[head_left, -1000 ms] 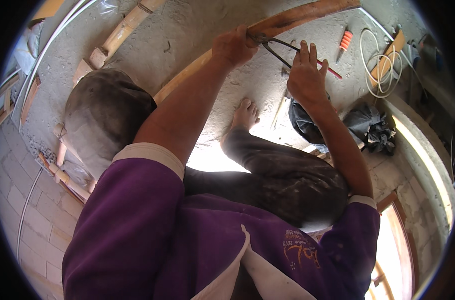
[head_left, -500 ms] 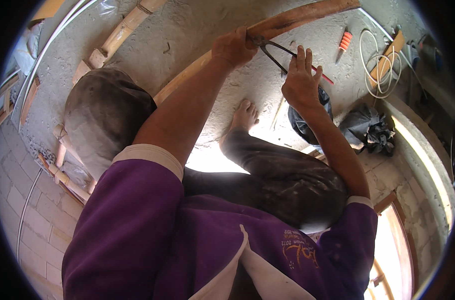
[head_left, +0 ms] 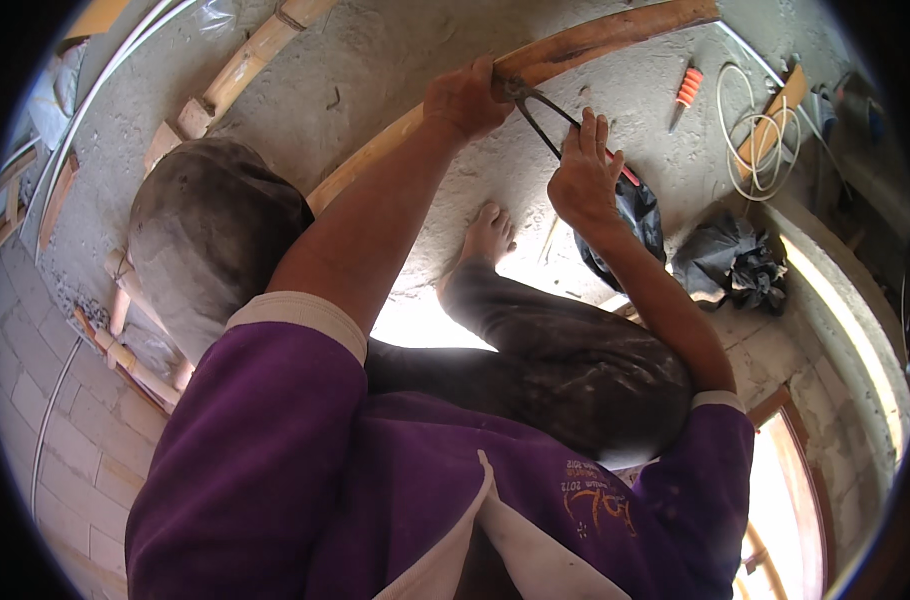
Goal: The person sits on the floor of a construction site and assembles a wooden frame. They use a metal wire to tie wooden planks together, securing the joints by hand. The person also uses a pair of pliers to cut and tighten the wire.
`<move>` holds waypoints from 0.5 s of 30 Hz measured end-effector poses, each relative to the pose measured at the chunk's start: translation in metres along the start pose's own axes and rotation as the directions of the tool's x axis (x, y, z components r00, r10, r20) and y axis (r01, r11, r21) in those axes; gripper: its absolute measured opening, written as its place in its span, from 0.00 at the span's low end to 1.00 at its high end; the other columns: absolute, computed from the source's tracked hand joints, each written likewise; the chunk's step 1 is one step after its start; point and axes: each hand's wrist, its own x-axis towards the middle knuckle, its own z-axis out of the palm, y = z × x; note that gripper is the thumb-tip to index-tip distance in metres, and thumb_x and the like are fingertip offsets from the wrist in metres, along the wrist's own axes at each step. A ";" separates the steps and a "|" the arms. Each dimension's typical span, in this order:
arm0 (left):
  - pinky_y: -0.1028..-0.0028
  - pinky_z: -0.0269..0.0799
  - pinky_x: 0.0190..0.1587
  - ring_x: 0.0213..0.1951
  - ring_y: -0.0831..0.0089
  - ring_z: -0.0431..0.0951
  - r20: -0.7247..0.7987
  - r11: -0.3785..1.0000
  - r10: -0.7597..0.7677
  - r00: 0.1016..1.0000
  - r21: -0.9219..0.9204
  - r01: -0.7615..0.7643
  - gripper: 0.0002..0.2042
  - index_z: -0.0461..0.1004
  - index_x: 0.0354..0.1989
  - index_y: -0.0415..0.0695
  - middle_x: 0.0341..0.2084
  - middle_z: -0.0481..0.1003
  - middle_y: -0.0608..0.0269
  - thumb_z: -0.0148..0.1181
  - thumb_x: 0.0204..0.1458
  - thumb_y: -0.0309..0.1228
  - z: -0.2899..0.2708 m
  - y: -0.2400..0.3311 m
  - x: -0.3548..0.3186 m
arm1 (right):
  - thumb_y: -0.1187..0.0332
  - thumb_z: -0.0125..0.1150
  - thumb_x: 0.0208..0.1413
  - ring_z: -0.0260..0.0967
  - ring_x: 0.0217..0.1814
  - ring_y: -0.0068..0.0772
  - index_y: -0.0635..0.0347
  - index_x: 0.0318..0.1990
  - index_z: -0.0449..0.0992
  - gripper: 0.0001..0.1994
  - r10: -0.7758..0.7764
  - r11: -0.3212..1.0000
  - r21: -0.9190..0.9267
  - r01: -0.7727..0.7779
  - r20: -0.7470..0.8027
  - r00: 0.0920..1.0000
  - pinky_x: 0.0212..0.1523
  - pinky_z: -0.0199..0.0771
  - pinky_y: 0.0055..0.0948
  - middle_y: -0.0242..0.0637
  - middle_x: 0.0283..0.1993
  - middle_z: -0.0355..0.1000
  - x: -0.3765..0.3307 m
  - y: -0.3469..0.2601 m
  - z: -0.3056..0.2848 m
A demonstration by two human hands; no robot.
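A long brown wooden strip (head_left: 615,38) runs across the upper middle, bowed by the fisheye picture. My left hand (head_left: 465,100) is closed around it. Just beside those fingers, the jaws of black pincers (head_left: 541,125) sit against the strip; what they bite on is too small to make out. My right hand (head_left: 583,180) is on the pincers' long handles, its fingers stretched along them and the thumb apart. A red grip (head_left: 625,170) shows past this hand, while the palm hides part of the handles.
An orange-handled screwdriver-like tool (head_left: 687,88) lies on the rough concrete floor to the right, near a coiled white cable (head_left: 735,150). Black plastic bags (head_left: 732,258) rest nearer. Bamboo poles (head_left: 240,70) stand at left. My bare foot (head_left: 490,232) is below the strip.
My right hand has moved slightly left and down, and the pincers' handles have come closer together. My left hand and the strip stay in place.
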 end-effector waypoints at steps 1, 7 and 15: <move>0.61 0.75 0.45 0.42 0.57 0.80 -0.014 1.000 0.005 1.000 -0.003 -0.005 0.28 0.70 0.52 0.47 0.38 0.80 0.56 0.61 0.46 0.52 0.002 -0.001 0.000 | 0.74 0.47 0.49 0.28 0.79 0.52 0.74 0.65 0.56 0.31 0.002 1.000 0.002 -0.002 0.005 1.000 0.67 0.39 0.68 0.53 0.75 0.36 0.001 -0.001 -0.001; 0.64 0.73 0.49 0.45 0.59 0.79 0.111 0.999 -0.050 0.993 -0.004 0.051 0.22 0.70 0.46 0.47 0.41 0.78 0.55 0.60 0.47 0.47 -0.011 0.009 0.000 | 0.75 0.46 0.49 0.27 0.79 0.50 0.75 0.64 0.57 0.31 0.015 0.997 0.070 -0.013 -0.034 0.999 0.68 0.37 0.68 0.52 0.75 0.37 0.001 -0.002 0.000; 0.63 0.73 0.47 0.44 0.58 0.79 0.019 0.999 0.005 1.000 -0.035 -0.004 0.23 0.71 0.47 0.47 0.39 0.79 0.55 0.61 0.46 0.47 -0.003 0.002 0.000 | 0.75 0.46 0.50 0.31 0.79 0.48 0.74 0.63 0.57 0.30 0.002 1.000 0.022 -0.002 -0.019 1.000 0.67 0.39 0.68 0.49 0.75 0.40 -0.001 0.002 -0.006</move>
